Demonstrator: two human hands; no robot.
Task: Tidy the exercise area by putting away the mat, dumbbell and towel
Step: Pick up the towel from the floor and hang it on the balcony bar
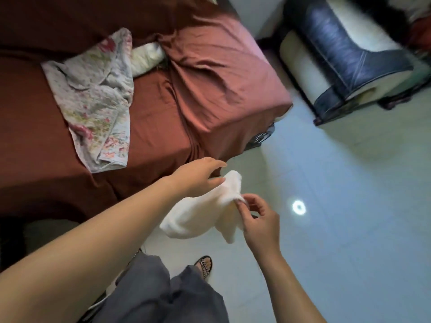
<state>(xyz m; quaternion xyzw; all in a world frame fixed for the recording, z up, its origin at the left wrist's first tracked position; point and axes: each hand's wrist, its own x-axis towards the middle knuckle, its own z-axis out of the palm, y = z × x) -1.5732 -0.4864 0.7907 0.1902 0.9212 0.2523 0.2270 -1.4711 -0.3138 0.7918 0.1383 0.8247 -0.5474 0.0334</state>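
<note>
While right hand point(259, 226) fingers point(243, 209) pinch towel point(198, 215), left hand point(196, 178) grip on it unclear.

Towel point(198, 213) before bed point(210, 78) (chair point(349, 54) right)

— What's underfoot?
— A pale, glossy tiled floor point(349, 229), with a small round spot of reflected light point(299, 207) shining on it.
— And the furniture?
— A low bed under a wrinkled rust-brown sheet point(210, 89) fills the left. A faded floral cloth point(93, 101) lies crumpled on it, touching a white bundle point(145, 58). Across the floor, upper right, stands a dark blue leather armchair with cream cushions point(338, 54), somewhat blurred
</note>
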